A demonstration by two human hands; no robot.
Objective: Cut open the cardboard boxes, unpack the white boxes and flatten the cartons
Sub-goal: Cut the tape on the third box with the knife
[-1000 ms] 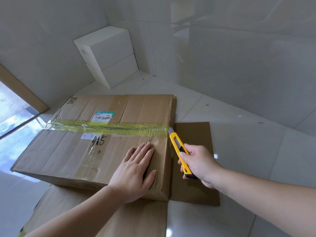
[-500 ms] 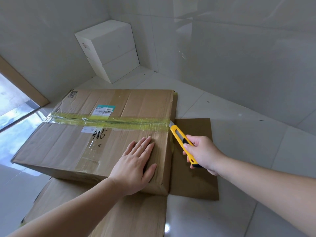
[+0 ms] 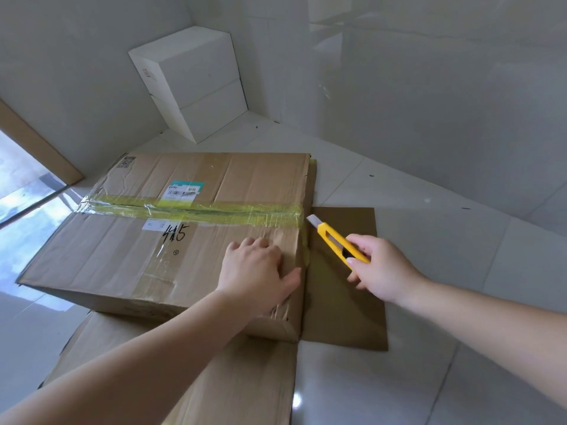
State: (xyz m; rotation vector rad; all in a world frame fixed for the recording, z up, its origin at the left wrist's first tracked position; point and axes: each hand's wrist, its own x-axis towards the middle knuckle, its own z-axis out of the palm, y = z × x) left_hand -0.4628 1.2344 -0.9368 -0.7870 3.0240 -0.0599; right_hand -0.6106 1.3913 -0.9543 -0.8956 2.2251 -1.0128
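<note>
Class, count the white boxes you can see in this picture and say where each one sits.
2. The upper white box sits stacked on the lower white box, both in the far corner of the room against the walls. The taped cardboard box is shut, so more may be hidden inside.

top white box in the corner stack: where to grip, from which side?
Grip the top white box with a hand on each of its two exposed side faces, coming from the open floor side. It sits square on a lower white box, tucked into the wall corner, so the back faces look blocked. No handle or flap shows.
</note>
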